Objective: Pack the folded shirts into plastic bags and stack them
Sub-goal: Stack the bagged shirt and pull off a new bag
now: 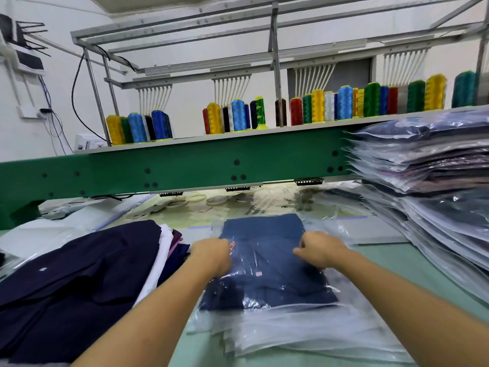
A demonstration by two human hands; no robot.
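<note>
A folded blue shirt [264, 263] with an orange mark lies in front of me, its near half inside a clear plastic bag [280, 292]. My left hand [213, 254] grips the bag's edge at the shirt's left side. My right hand [318, 250] grips the bag's edge at the right side. The shirt's far end sticks out of the bag. Under it lies a pile of empty plastic bags [304, 337]. A tall stack of bagged shirts [428, 186] stands at the right.
A pile of unpacked dark and white shirts [84, 276] lies at the left. Behind runs a green embroidery machine beam [185, 165] with thread cones [238, 115] on top. Hoops and scraps [211, 200] lie under the beam. The table [383, 258] is pale green.
</note>
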